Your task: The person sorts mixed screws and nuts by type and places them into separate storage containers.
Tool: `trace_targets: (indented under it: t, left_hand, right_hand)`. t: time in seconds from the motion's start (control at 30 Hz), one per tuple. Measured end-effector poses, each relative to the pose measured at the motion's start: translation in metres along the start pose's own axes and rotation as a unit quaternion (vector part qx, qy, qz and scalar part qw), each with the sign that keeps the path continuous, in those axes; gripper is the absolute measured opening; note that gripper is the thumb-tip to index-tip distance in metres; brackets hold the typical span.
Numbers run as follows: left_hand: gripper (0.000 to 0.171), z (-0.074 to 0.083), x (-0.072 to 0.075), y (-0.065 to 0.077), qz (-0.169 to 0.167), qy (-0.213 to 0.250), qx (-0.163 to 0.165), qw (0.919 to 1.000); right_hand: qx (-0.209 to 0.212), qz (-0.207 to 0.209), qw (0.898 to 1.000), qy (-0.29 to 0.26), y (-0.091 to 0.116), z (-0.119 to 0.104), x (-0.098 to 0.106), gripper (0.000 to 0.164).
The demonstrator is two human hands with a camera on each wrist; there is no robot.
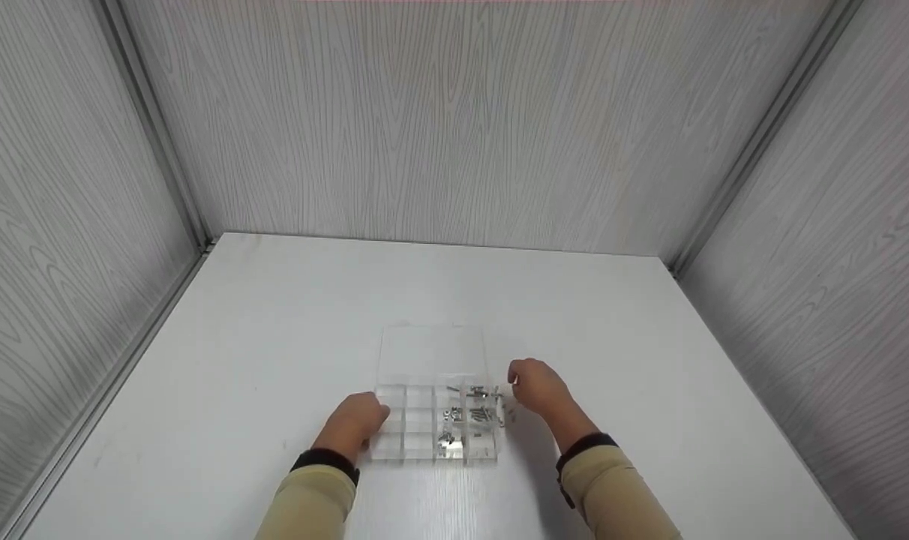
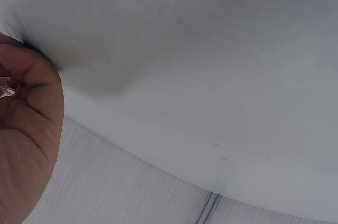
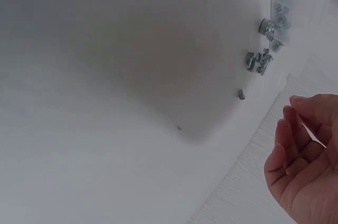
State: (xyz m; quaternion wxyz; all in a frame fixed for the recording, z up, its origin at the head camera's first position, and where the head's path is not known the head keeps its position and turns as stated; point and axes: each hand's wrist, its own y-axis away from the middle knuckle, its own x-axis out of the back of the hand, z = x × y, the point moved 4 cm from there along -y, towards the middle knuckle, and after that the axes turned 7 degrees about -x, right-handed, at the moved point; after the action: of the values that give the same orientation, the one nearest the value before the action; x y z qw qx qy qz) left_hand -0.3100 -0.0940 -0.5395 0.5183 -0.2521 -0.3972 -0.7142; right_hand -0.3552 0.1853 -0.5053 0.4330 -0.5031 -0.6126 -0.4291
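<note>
A clear plastic compartment box [image 1: 418,433] lies on the table with its transparent lid [image 1: 432,352] folded back behind it. My left hand [image 1: 358,417] grips the box's left edge, thumb over the rim; in the left wrist view only the curled left hand [image 2: 31,108] shows. Small metal screws and nuts [image 1: 481,414] lie in the right-hand compartments. More loose metal fasteners [image 3: 259,61] are on the table by the box's right side. Above and right of these my right hand [image 1: 538,386] hovers, fingers loosely bent, thumb near the forefinger, nothing visible between them.
The white table [image 1: 274,300] is bounded by pale wood-grain panels at the back [image 1: 424,120], left and right. A single small fastener [image 3: 241,94] and a tiny speck [image 3: 179,128] lie away from the loose pile.
</note>
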Motion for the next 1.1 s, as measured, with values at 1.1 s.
trace_targets:
  t: [1.1]
  left_hand:
    - [0.026,0.000,-0.001,0.000,0.006,0.012,0.000,0.9999]
  right_hand:
    - [-0.036,-0.092,0.994,0.041,-0.002,0.017,-0.030,0.009]
